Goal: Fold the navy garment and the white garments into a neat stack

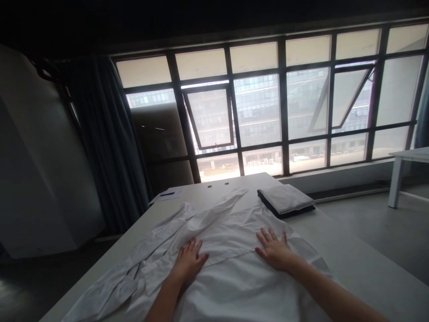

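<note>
Head view - dim room, light from the far side only.

Shirt [234, 281]: white, spread across the near part of a pale table [362, 264], wrinkled. 1 sleeve [231, 199] runs toward the far edge; more cloth lies bunched at the near left [127, 277], close to the left edge.

Left hand [189, 261]: palm down on the shirt, fingers spread and pointing far, gripping nothing. It rests just right of the bunched cloth.

Right hand [275, 250]: also flat on the shirt, fingers splayed, nothing held. Both forearms come in from the near edge, the 2 hands apart with smooth cloth between them.

Stack [284, 199]: far right on the table, just beyond the shirt - a folded white piece on top of a dark one. Whether it touches the shirt, cannot tell.

Paper [172, 193] with a pen [166, 194] on it: far left corner of the table, apart from the shirt.

2 small round holes [209, 186] in the tabletop near the far edge.

Beyond: a wide gridded window [268, 112], a dark curtain [107, 143] at its left, a 2nd table [409, 156] far right.
</note>
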Demonstrator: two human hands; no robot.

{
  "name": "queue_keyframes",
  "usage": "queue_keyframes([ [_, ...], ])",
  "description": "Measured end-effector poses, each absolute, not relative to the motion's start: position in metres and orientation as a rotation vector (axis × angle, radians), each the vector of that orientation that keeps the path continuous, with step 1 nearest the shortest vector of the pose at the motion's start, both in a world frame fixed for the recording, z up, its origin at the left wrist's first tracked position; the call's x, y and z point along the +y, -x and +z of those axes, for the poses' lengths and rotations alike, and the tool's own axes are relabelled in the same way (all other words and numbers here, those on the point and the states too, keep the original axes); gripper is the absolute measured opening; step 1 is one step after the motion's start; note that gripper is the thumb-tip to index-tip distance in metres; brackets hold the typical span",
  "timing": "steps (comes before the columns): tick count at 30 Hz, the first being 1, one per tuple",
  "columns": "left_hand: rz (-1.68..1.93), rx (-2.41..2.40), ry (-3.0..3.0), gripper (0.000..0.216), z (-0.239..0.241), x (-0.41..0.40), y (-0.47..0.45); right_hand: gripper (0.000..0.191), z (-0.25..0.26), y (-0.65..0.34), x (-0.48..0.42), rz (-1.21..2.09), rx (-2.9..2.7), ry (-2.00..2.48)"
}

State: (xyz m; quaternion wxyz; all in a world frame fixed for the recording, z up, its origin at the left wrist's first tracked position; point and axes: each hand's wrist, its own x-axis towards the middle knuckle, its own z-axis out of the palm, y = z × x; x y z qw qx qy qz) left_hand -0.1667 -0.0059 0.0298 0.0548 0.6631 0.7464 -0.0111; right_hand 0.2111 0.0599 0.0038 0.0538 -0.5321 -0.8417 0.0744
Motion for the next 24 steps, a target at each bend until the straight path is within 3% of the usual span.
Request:
queue_keyframes([
  [9, -0.182, 2.116, -2.004, 0.088, 0.048, -0.056, 0.123, 0.079, 0.017, -0.267, -0.009, 0.257, -2.564, 1.709],
  [15, -0.089, 2.000, -2.139, 0.067, 0.077, -0.076, 0.110, 0.050, 0.058, -0.282, -0.009, 0.259, -2.652, 1.515],
  [20, -0.176, 2.174, -1.933, 0.086, 0.053, -0.039, 0.105, 0.067, 0.040, -0.237, 0.033, 0.265, -2.532, 1.507],
  [24, -0.093, 2.210, -2.015, 0.081, 0.030, -0.012, 0.133, 0.074, 0.006, -0.252, 0.083, 0.293, -2.470, 1.673],
])
